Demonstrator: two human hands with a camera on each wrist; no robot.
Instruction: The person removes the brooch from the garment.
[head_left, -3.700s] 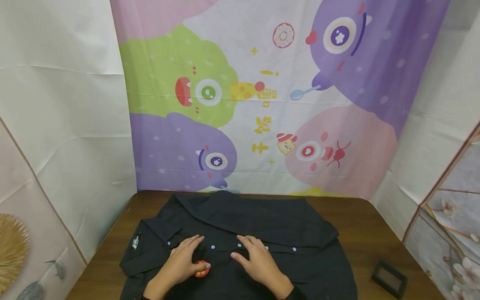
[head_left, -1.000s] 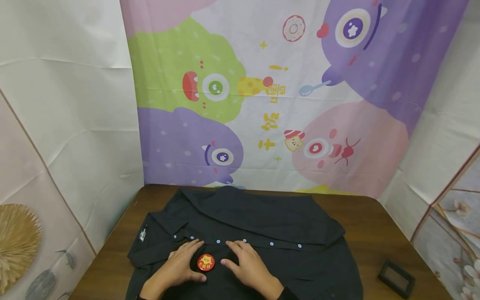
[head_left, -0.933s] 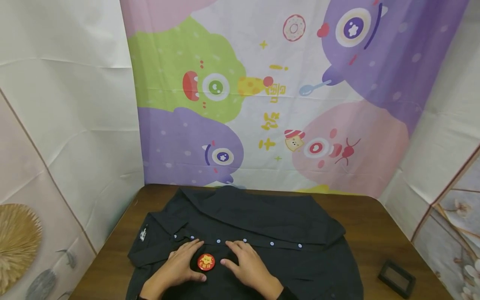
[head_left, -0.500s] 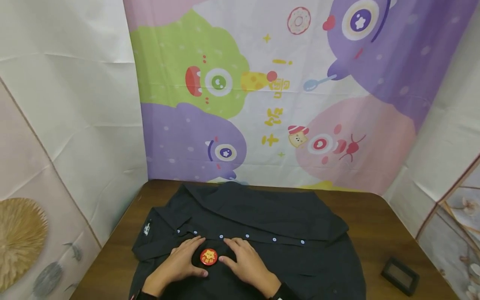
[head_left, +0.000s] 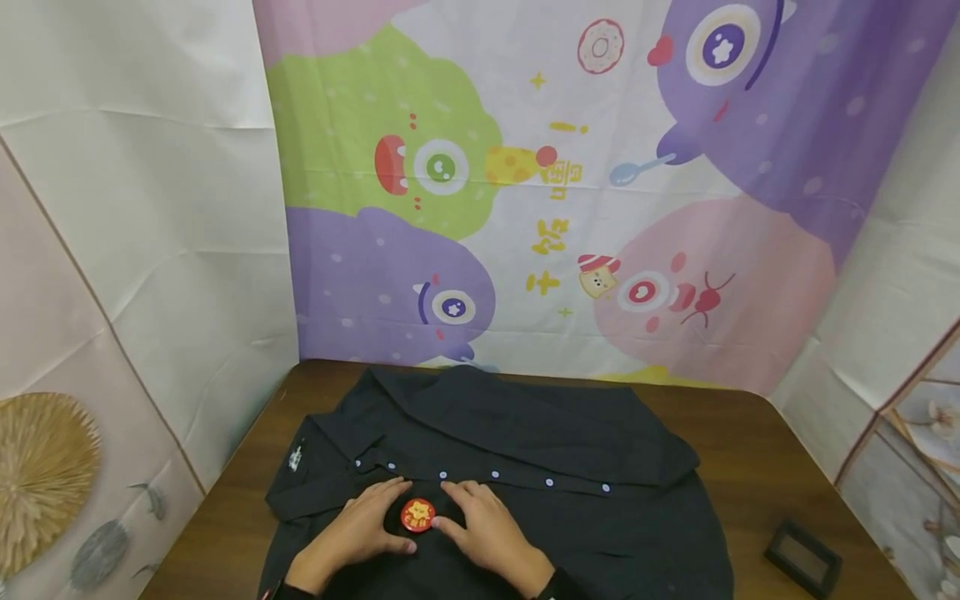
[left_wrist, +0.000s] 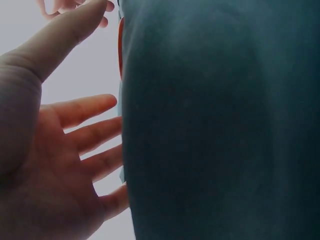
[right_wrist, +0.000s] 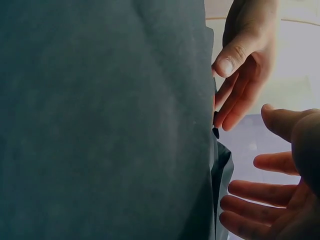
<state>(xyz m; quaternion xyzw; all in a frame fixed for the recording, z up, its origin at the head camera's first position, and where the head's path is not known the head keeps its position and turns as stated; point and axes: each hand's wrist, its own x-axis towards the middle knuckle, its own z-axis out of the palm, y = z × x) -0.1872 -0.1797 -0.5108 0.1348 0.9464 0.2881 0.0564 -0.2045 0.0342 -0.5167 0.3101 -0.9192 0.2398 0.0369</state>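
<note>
A black shirt (head_left: 570,525) with a row of pale buttons lies spread over the wooden table. On it sits a round red badge (head_left: 417,515) with a yellow star figure, between the two hands. My left hand (head_left: 363,523) rests on the cloth left of the badge, fingers extended and thumb apart. To the badge's right is my right hand (head_left: 491,529), its thumb tip at the badge's edge and its fingers spread. The left wrist view shows the left hand (left_wrist: 65,150) with straight fingers at the cloth; the right wrist view shows the right hand (right_wrist: 280,185) likewise.
A small black rectangular frame (head_left: 804,558) lies on the wooden table (head_left: 750,467) right of the shirt. Behind the table hangs a cartoon-printed curtain (head_left: 517,333), with pale cloth walls (head_left: 172,250) at the sides.
The left hand has drawn back from the badge, which its thumb partly covered at first. The right hand has shifted left, bringing its thumb to the badge's edge. The camera view has shifted slightly.
</note>
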